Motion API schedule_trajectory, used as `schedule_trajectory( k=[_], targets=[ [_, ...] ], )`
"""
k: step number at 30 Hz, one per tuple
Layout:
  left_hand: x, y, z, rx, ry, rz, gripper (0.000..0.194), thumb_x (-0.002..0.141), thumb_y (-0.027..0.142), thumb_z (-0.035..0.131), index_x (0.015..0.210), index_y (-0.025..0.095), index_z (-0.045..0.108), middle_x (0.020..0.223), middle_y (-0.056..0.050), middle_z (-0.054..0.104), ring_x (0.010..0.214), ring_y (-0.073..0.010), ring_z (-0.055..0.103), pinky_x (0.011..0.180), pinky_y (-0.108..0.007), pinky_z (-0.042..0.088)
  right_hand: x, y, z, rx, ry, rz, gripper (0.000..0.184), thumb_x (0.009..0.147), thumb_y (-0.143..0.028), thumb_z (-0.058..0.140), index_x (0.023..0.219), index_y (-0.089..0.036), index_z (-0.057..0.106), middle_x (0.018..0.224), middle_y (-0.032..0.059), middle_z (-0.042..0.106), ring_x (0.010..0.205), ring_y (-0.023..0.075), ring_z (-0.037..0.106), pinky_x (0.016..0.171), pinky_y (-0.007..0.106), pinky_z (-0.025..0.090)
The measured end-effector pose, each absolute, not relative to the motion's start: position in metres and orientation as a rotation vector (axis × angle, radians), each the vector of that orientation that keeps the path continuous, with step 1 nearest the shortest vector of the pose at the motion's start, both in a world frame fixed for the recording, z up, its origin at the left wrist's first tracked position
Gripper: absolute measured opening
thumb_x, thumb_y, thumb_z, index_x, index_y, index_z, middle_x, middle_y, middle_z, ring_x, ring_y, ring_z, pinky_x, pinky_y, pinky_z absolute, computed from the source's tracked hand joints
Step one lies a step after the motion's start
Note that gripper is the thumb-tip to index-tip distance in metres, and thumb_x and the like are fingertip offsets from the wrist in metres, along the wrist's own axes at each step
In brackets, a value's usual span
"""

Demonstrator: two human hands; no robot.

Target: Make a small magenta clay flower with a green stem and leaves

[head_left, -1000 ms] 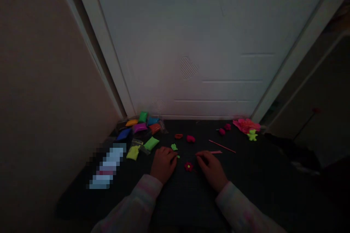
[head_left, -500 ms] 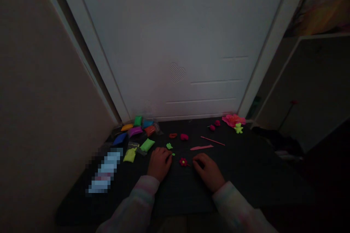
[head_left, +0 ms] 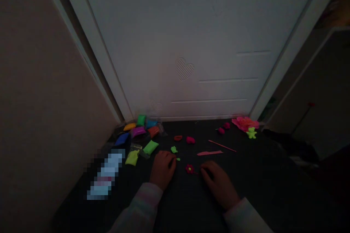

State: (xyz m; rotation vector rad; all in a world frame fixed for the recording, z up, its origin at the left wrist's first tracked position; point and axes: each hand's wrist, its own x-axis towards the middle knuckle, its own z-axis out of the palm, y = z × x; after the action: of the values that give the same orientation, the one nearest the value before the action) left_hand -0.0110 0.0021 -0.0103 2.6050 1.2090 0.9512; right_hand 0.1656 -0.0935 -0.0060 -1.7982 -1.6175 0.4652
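My left hand rests on the dark table with its fingers curled together. At its fingertips is a small green clay piece, apparently pinched. A larger light-green clay piece lies just beyond. My right hand is closed in a pinch at the end of a thin reddish stem, which runs from a dark pink clay flower with a yellow-green centre. The flower lies between my two hands. A lump of pink clay and an orange-red ring-like piece sit farther back.
Colourful clay packets crowd the left rear. Beyond my right hand lie a pink plastic knife and a thin pink stick. Two dark pink pieces, a pink flower-like thing and a yellow-green bear are at the back right. A white door stands behind.
The view has shifted, so everything appears a little farther right and the near things lower. Both hands keep the same closed pose beside the flower and the green piece.
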Motion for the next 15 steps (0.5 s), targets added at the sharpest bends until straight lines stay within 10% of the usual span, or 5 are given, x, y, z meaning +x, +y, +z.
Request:
schedule_trajectory(
  k=[15],
  targets=[
    [-0.009, -0.002, -0.010, 2.641, 1.206, 0.839, 0.011, 0.077, 0.016, 0.048, 0.078, 0.016, 0.059, 0.076, -0.005, 0.059, 0.077, -0.0168, 0.051, 0.071, -0.032, 0.044, 0.171, -0.093, -0.016, -1.760, -1.576, 0.590, 0.019, 0.079, -0.031, 0.043, 0.084, -0.022, 0.059, 0.091, 0.0051, 0.059, 0.087, 0.0190, 0.055, 0.081, 0.035, 0.042]
  ],
)
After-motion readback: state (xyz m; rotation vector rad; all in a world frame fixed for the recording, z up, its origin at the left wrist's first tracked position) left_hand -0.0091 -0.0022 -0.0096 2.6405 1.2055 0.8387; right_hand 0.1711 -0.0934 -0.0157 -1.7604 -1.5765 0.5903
